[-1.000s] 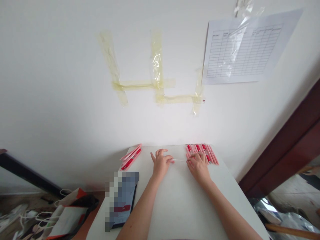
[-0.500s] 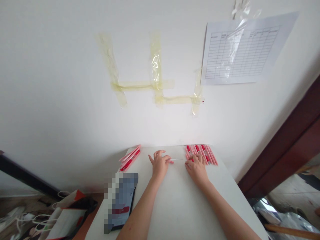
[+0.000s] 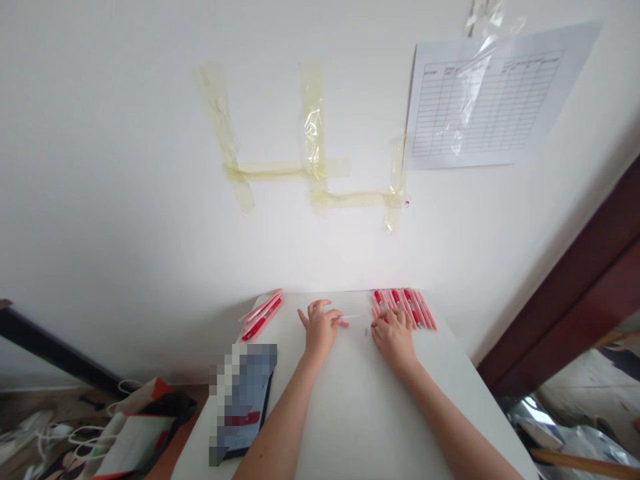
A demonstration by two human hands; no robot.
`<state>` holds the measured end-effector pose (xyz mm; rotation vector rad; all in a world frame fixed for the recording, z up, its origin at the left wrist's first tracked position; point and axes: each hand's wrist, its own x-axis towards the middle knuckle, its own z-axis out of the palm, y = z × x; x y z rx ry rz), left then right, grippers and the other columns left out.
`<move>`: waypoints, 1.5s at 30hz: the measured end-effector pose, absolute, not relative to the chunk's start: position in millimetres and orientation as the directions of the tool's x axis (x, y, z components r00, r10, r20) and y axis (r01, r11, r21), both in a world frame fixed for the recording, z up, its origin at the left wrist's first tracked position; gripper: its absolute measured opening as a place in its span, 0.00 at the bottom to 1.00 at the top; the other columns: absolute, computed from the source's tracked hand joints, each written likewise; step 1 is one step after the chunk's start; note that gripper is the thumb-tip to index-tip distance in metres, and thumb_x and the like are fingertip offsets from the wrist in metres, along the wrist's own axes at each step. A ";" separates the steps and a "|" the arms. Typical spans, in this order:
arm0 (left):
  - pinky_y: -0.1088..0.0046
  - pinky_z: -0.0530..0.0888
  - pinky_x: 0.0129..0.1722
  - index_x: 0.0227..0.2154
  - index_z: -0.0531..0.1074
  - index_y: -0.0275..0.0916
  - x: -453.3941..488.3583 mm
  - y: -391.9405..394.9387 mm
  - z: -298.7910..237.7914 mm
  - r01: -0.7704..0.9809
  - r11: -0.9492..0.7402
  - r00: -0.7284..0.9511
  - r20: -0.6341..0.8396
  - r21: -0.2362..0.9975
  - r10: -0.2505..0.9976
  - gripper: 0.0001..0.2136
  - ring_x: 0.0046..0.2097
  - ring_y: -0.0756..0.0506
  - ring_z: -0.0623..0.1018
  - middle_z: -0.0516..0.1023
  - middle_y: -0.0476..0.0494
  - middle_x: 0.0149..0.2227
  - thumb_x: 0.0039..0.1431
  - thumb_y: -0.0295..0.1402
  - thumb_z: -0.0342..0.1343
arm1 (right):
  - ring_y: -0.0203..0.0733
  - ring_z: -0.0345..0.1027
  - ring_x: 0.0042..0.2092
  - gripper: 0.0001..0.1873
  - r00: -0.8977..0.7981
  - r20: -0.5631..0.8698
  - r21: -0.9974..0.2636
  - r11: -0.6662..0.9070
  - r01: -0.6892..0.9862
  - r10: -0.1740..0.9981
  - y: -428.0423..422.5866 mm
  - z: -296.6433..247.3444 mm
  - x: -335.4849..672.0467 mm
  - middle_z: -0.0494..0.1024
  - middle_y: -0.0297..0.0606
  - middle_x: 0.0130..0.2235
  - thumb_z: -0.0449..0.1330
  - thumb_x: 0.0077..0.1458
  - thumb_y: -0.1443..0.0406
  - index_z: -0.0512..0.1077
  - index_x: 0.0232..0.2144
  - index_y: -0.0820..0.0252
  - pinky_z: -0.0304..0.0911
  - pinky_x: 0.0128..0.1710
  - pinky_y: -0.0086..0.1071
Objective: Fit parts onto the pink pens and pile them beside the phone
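Observation:
On the white table [image 3: 360, 413] my left hand [image 3: 319, 330] pinches one end of a thin pale refill [image 3: 351, 317] that lies across the gap toward my right hand. My right hand [image 3: 393, 335] is curled, its fingertips at the near edge of a row of several pink and red pens [image 3: 405, 307] along the table's far right. What the right fingers hold is too small to make out; a tiny dark piece [image 3: 367, 331] lies just left of them. A second small bunch of pink pens [image 3: 262, 315] lies at the far left corner.
A pixelated device [image 3: 243, 400] rests on the table's left edge. The white wall behind carries yellowed tape strips [image 3: 313, 167] and a printed sheet [image 3: 493, 100]. Bags and cables [image 3: 115, 433] crowd the floor at left; a dark wooden frame [image 3: 575, 300] stands at right.
My right hand has drawn slightly back from the pen row. The thin refill now ends short of it, and a tiny dark piece shows on the table between the hands.

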<state>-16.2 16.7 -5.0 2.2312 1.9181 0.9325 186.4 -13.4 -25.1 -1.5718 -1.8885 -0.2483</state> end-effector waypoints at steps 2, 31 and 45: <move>0.30 0.43 0.62 0.33 0.80 0.50 -16.5 16.6 -3.9 0.881 -0.223 0.042 0.402 0.417 0.915 0.05 0.61 0.38 0.63 0.71 0.46 0.55 0.56 0.31 0.61 | 0.51 0.59 0.51 0.07 -0.056 0.607 -0.272 0.273 0.923 0.792 -14.7 -24.3 185.0 0.74 0.40 0.41 0.58 0.56 0.65 0.78 0.32 0.53 0.50 0.57 0.52; 0.30 0.43 0.62 0.31 0.80 0.51 -20.4 17.7 -2.4 0.869 -0.218 0.022 0.408 0.443 0.913 0.05 0.61 0.38 0.63 0.71 0.47 0.54 0.55 0.31 0.62 | 0.52 0.59 0.51 0.07 -0.031 0.659 -0.285 0.288 0.914 0.751 -5.6 -32.0 193.1 0.74 0.42 0.43 0.58 0.60 0.63 0.77 0.33 0.56 0.55 0.54 0.49; 0.30 0.42 0.62 0.31 0.81 0.51 -19.2 17.5 -2.0 0.871 -0.229 0.039 0.403 0.435 0.914 0.05 0.61 0.37 0.64 0.72 0.46 0.53 0.54 0.31 0.63 | 0.50 0.59 0.51 0.07 -0.064 0.710 -0.286 0.370 0.884 0.702 -5.2 -30.3 194.5 0.73 0.40 0.44 0.58 0.60 0.62 0.76 0.34 0.54 0.56 0.53 0.47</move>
